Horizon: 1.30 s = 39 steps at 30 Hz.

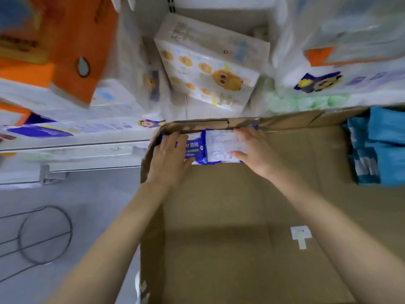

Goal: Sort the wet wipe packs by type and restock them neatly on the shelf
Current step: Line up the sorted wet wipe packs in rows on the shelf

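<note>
Two wet wipe packs lie at the far end of a large cardboard box (230,216). The blue pack (195,148) faces label-up, and my left hand (169,159) rests on its left part with fingers spread over it. The other pack (221,145) shows its white back, and my right hand (255,150) grips its right end between thumb and fingers. Beyond the box is the shelf (72,143) with white and blue packs on it.
A white bundle with yellow cartoon faces (210,69) leans in the shelf bay ahead. Orange packages (59,40) stack at the upper left. Teal packs (381,148) sit at the box's right side. A wire stand (43,235) lies on the grey floor at left.
</note>
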### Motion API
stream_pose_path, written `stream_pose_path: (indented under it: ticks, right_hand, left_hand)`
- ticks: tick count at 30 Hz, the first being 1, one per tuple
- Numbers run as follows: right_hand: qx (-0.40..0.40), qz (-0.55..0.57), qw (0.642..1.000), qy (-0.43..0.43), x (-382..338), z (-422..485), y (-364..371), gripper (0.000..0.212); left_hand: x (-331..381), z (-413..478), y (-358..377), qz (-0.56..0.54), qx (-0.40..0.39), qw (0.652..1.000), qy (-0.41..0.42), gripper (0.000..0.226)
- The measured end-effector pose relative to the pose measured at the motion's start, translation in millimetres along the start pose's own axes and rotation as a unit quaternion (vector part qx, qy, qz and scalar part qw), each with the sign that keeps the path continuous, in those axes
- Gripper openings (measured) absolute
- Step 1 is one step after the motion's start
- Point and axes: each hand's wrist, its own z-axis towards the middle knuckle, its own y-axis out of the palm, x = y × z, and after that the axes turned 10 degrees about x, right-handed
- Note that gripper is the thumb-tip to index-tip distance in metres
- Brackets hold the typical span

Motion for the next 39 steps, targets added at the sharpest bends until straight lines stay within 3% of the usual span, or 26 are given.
stream_pose_path:
  ticks: [4, 10, 12, 14, 15, 16, 19, 21, 26, 29, 32, 35, 39]
  right_hand:
    - [0.012, -0.094, 0.995, -0.004, 4, 3, -4, 0.066]
    - [0.116, -0.172, 0.978, 0.003, -4, -15, 1, 0.056]
    - [0.112, -0.098, 0.988, 0.052, -8, -27, 0, 0.044]
    - [0.062, 0.081, 0.983, 0.155, -15, -46, -4, 0.033]
    - [0.038, 0.190, 0.958, 0.210, -20, -58, -8, 0.028]
    - [0.020, 0.298, 0.918, 0.259, -29, -73, -13, 0.020]
    - [-0.041, 0.519, 0.782, 0.343, -69, -122, -26, 0.013]
    - [-0.042, 0.557, 0.755, 0.343, -102, -150, -26, 0.017]
    - [-0.028, 0.526, 0.816, 0.239, -203, -194, -21, 0.023]
    - [-0.036, 0.530, 0.829, 0.174, -273, -212, -23, 0.029]
    - [-0.035, 0.500, 0.861, 0.087, -339, -230, -15, 0.032]
    - [0.042, 0.419, 0.906, 0.029, -401, -243, 4, 0.040]
    - [0.117, 0.439, 0.890, 0.046, -478, -256, 17, 0.049]
  left_hand:
    - [2, 4, 5, 0.101, 0.003, 0.995, -0.010, 0.069]
    - [10, -13, 6, 0.113, 0.092, 0.989, 0.026, 0.047]
    - [18, -26, -2, 0.046, 0.073, 0.996, -0.031, 0.037]
    - [18, -44, -6, -0.065, 0.021, 0.985, -0.156, 0.036]
    - [16, -56, -11, -0.155, -0.003, 0.962, -0.223, 0.034]
    - [15, -69, -18, -0.276, -0.027, 0.917, -0.286, 0.031]
    - [15, -117, -49, -0.573, -0.055, 0.716, -0.395, 0.020]
    - [12, -149, -69, -0.648, -0.043, 0.643, -0.406, 0.017]
    - [-16, -205, -123, -0.693, -0.025, 0.610, -0.383, 0.021]
    - [-53, -232, -165, -0.737, -0.026, 0.587, -0.334, 0.032]
    - [-97, -262, -209, -0.750, -0.011, 0.601, -0.277, 0.043]
    - [-145, -292, -243, -0.750, 0.020, 0.608, -0.262, 0.041]
    - [-201, -323, -286, -0.757, 0.064, 0.592, -0.268, 0.042]
